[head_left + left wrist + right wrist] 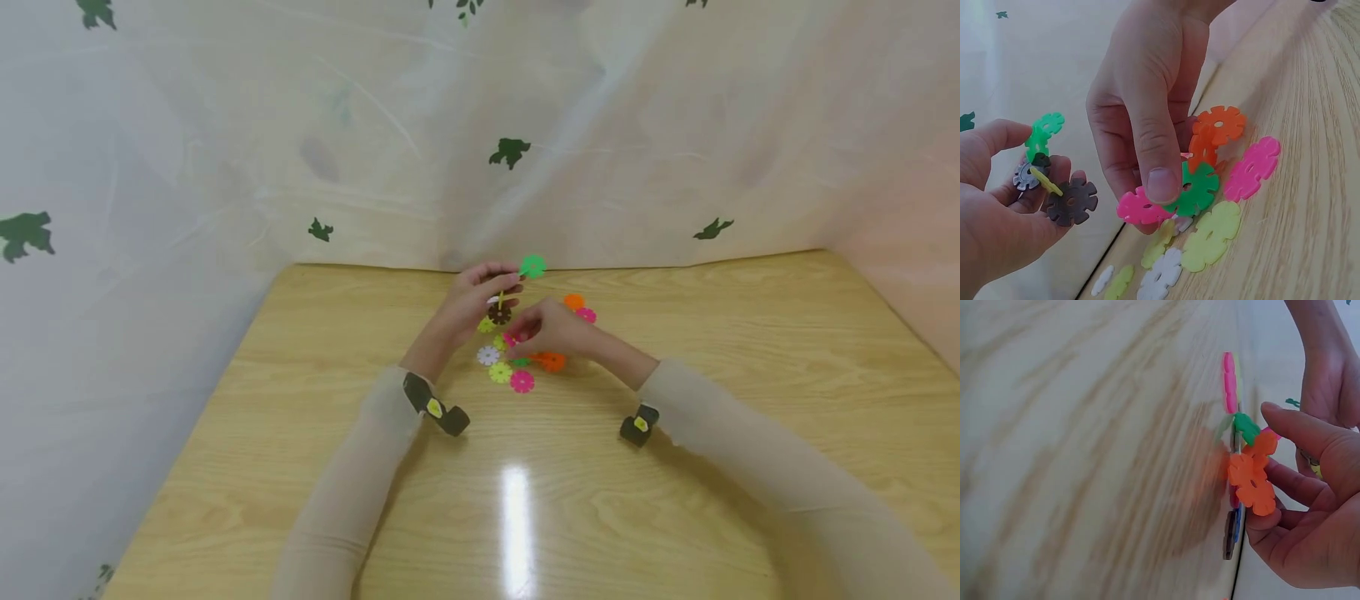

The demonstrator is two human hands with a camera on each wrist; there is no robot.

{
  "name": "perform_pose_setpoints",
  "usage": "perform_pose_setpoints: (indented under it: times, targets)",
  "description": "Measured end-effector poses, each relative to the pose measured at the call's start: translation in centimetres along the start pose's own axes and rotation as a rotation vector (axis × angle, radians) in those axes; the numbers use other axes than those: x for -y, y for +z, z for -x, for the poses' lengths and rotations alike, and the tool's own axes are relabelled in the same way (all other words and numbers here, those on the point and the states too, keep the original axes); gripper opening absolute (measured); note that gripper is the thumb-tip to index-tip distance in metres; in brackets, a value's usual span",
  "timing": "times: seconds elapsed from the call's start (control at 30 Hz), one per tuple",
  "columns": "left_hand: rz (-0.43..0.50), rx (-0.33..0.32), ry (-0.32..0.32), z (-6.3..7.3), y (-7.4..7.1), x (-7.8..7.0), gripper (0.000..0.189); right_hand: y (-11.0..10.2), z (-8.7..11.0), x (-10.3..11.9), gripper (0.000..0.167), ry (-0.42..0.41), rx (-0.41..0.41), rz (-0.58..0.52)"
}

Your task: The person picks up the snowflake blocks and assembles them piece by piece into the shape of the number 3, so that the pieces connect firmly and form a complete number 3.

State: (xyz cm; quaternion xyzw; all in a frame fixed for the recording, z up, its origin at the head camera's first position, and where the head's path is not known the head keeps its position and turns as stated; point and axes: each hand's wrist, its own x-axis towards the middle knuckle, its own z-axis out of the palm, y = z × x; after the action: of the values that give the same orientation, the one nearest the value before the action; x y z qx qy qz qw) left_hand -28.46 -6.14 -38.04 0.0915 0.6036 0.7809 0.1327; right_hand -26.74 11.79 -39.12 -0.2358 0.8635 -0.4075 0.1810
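My left hand holds a small chain of linked plastic flower discs above the table. The chain has a bright green disc at the top, a yellow disc seen edge-on, a grey one and a dark brown disc. Beside it, low over the loose pieces, my right hand pinches a pink flower disc between thumb and fingers. A darker green disc shows right at that thumb, and orange discs stand close to the fingers.
Near the hands on the wooden table lie a white disc, a yellow disc and a pink disc. Another orange disc lies beyond the right hand. A pale curtain hangs along the table's back edge.
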Motion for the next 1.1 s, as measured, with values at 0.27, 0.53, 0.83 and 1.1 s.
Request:
perform_pose_setpoints:
  times: [0.27, 0.53, 0.83, 1.1]
  targets:
    - [0.008, -0.013, 0.016, 0.2, 0.1, -0.2, 0.020, 0.2, 0.2, -0.3, 0.036, -0.001, -0.049, -0.041]
    - [0.008, -0.025, 0.011, 0.4, 0.4, -0.6, 0.020, 0.2, 0.4, -0.2, 0.038, 0.017, -0.121, -0.147]
    - [-0.016, 0.001, 0.003, 0.5, 0.4, -1.1, 0.021, 0.1, 0.6, -0.1, 0.041, 0.026, -0.121, -0.237]
    - [-0.124, 0.058, -0.022, 0.6, 0.4, -1.2, 0.025, -0.2, 1.0, 0.2, 0.035, -0.010, -0.134, -0.254]
